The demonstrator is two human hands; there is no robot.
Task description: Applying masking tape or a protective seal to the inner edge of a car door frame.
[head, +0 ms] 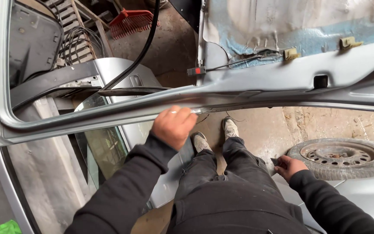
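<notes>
Left hand (pixel 174 125) clamped on silver car door frame (pixel 109 110) lower edge; right hand (pixel 290 167) below frame, pinching small dark piece (pixel 276 162), beside wheel (pixel 342 157)

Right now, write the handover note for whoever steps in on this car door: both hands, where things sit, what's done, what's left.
Left hand: closed on the lower edge of the silver door frame, steadying it.
Right hand: low by the right thigh, pinching a small dark piece; what it is cannot be told.
Door panel: interior trim already off, bare metal and blue film showing, clips still in place.
Loose window glass leans below the frame; spare wheel lies on the floor to the right.
Left: frame not yet set down.
</notes>
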